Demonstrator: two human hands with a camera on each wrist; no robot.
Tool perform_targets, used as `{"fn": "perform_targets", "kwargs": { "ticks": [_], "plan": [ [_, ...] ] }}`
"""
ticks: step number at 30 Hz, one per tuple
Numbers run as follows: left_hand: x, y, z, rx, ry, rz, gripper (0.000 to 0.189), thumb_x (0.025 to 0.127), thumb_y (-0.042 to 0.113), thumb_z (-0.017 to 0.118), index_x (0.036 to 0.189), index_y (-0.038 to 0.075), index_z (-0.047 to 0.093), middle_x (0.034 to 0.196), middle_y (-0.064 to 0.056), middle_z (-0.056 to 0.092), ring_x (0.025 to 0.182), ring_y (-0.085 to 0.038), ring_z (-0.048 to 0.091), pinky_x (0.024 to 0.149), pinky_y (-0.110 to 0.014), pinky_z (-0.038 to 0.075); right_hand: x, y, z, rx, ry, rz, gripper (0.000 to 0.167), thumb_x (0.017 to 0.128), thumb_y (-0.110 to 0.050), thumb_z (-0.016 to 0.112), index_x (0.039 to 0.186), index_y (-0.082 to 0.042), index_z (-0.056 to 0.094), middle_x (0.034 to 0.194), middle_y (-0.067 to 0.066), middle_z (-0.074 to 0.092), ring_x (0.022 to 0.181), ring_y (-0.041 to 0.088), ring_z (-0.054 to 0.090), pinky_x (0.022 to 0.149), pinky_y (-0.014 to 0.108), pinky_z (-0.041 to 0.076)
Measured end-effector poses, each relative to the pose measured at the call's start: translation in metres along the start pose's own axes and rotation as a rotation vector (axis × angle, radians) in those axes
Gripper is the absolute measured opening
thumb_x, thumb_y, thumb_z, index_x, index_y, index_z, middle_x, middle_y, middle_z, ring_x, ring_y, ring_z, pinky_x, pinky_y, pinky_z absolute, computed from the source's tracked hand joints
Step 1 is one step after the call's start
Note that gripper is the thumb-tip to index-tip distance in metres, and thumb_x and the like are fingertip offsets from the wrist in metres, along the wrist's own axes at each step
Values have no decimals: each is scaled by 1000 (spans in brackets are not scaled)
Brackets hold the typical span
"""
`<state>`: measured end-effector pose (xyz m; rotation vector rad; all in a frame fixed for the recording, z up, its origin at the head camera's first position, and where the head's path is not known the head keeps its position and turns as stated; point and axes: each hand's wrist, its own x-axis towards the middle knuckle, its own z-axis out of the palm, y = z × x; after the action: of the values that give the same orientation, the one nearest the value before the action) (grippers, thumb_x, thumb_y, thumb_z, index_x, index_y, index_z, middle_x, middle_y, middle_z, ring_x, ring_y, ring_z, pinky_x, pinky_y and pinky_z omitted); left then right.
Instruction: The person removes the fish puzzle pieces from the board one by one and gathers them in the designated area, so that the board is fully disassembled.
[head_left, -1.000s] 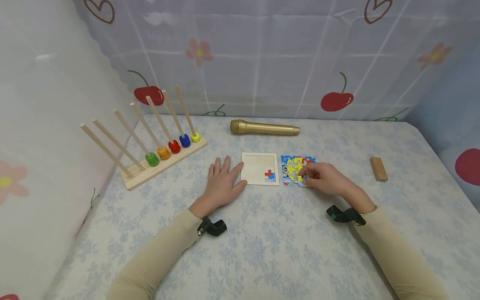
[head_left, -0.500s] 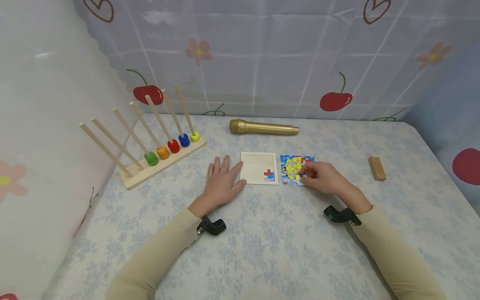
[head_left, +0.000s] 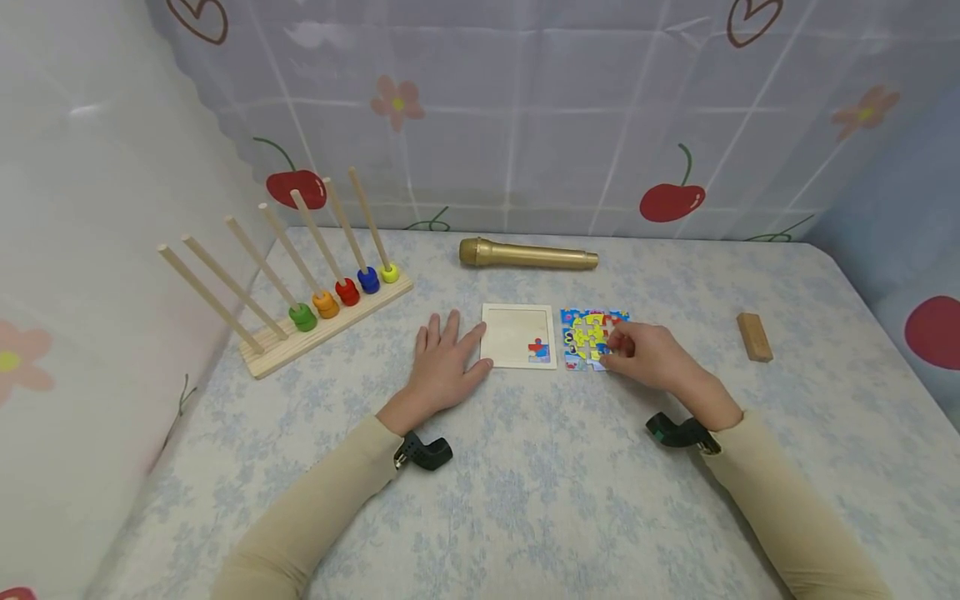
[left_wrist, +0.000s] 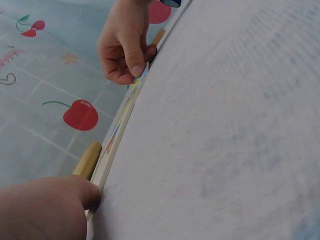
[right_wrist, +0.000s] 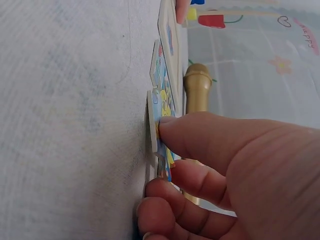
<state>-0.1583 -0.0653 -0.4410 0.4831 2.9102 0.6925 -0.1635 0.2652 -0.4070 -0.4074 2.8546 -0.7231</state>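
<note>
In the head view, my left hand (head_left: pixel 444 367) lies with spread fingers at the left edge of a square wooden puzzle tray (head_left: pixel 517 363). Its thumb and index finger touch the rim. One red-and-blue puzzle piece (head_left: pixel 538 350) sits in the tray's lower right corner. To the right of the tray lies a block of joined colourful puzzle pieces (head_left: pixel 585 333), partly hidden by my right hand (head_left: pixel 651 357). In the right wrist view, my right thumb and curled fingers pinch a puzzle piece (right_wrist: pixel 154 120) at the block's near right corner; its near edge is slightly raised.
A gold microphone (head_left: pixel 528 255) lies behind the tray. A wooden peg stand (head_left: pixel 330 325) with coloured rings stands at the left. A small wooden block (head_left: pixel 754 337) is at the right on the patterned tablecloth (head_left: pixel 525 500). A printed curtain (head_left: pixel 510 125) hangs behind.
My right index finger has shifted slightly away from the thumb over the puzzle's right side, uncovering a bit more of it. The left hand stays in place.
</note>
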Motion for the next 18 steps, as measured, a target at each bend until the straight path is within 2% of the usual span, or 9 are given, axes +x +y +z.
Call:
{"fn": "perform_targets", "kwargs": {
  "ticks": [7, 18],
  "plan": [
    [0, 1, 1, 1, 6, 1, 62, 102, 44, 54, 158, 20, 41, 169, -25, 15, 157, -51, 0, 125, -66, 4, -1, 1, 0, -27, -3, 15, 18, 87, -15, 77, 91, -4, 65, 71, 4, 54, 65, 16, 47, 62, 30, 37],
    [1, -1, 0, 2, -6, -3, 62, 103, 44, 52, 159, 20, 39, 170, -25, 14, 157, -51, -1, 125, -66, 4, -1, 0, 0, -14, -6, 2, 15, 89, -14, 76, 92, -4, 65, 72, 4, 56, 66, 16, 47, 63, 30, 38]
  ]
}}
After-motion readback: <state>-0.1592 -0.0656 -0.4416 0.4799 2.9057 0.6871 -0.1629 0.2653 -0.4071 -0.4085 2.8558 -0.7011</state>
